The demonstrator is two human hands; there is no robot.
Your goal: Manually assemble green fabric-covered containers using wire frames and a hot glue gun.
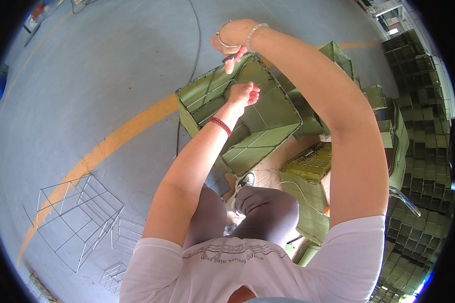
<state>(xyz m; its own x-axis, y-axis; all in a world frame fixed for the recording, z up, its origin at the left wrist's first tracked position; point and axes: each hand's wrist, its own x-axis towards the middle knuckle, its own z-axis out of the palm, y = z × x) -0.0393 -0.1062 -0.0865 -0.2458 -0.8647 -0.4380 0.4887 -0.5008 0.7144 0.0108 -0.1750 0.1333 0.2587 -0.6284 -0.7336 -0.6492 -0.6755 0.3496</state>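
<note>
Your left hand [244, 95] is hanging over the mouth of the green, square-mouthed, wire-lined basket [272, 102] and looking nearer its middle. Your right hand [234, 37] is reaching past it to the far rim, gripping a small, slim, dark object [230, 58]. Left fingers are closing into a loose fist; can't tell if they're pinching anything thin. Basket is lying ahead of your grey-trousered knees [268, 204], mouth tipping up toward you, corners pointing diagonally, no clear long axis showing. Inside walls are showing flat green panels, thin lines crossing them; rim is looking dark and rough. Hand-to-basket depth: can't tell.
</note>
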